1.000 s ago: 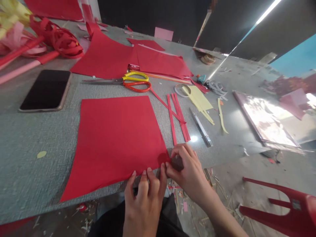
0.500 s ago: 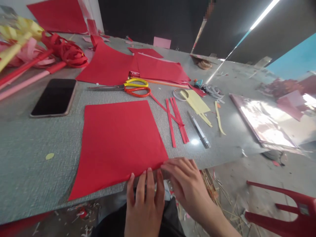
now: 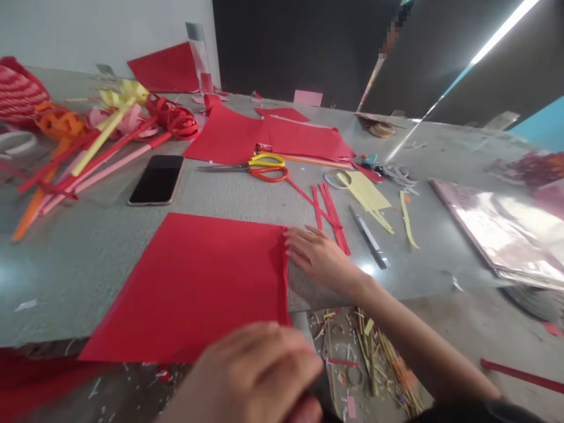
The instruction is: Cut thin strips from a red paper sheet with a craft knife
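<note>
A large red sheet [image 3: 211,270] lies on the grey table, its near edge reaching past the table's front edge. Along its right side runs a narrow folded strip. My right hand [image 3: 319,258] rests flat at the upper end of that fold, fingertips on the paper, fingers stretched out. Close to the camera, my left hand [image 3: 259,376] is over the sheet's lower right part, blurred, fingers curled; what it holds, if anything, is hidden. Yellow-and-orange-handled scissors [image 3: 268,167] lie beyond the sheet, and thin red strips [image 3: 332,217] are beside my right hand.
A phone [image 3: 157,180] and paper flowers on wrapped stems [image 3: 106,138] lie at the left. More red paper [image 3: 304,138] is behind the scissors. To the right are a cutter [image 3: 369,238], yellow paper [image 3: 365,191], a tape ring [image 3: 338,179] and a shiny plastic packet [image 3: 502,229].
The red sheet has turned, so the folded edge now faces right instead of toward me. My right hand has moved up along that edge. My left hand has come nearer the camera and curled.
</note>
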`<state>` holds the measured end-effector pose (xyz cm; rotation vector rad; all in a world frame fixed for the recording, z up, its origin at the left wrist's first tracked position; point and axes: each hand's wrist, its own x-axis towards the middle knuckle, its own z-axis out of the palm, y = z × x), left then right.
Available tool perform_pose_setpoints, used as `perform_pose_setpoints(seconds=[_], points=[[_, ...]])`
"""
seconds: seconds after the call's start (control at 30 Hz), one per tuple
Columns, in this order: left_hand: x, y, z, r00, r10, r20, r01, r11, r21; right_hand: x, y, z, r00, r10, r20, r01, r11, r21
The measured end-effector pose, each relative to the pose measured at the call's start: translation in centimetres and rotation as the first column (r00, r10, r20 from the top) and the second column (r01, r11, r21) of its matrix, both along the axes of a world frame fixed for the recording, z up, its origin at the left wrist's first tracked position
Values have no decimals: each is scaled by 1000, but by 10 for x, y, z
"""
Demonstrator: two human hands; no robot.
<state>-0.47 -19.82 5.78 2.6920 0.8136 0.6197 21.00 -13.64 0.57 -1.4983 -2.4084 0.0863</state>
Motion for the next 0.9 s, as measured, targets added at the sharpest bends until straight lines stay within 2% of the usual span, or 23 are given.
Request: perform_pose_setpoints(seconds=[0.07,0.13,0.23,0.33,0.43,0.57,0.67,0.9], points=[[-1,35,4,992,107,-65,-109,994,-31,1,18,0,999,6,46,-7,1000,27],[5,78,-8,970,179,-167,-183,983,-6,1,31,1,997,18,73,-21,999,37],[17,138,-40,956,178,-232,-181,983,7,1,47,3,995,49,85,-53,998,46],[28,172,-64,966,101,-239,-97,995,31,5,63,3,996,50,68,-54,997,47],[33,182,-70,966,107,-237,-91,993,77,11,79,-1,999,35,7,-35,998,53],[36,182,-65,955,150,-255,-124,985,117,14,86,-7,999,-21,-46,26,994,105],[36,181,-62,946,151,-286,-120,985,125,11,80,-9,998,-56,-40,61,990,125],[37,180,-60,934,149,-324,-131,988,77,5,56,-2,995,-34,95,22,993,118]])
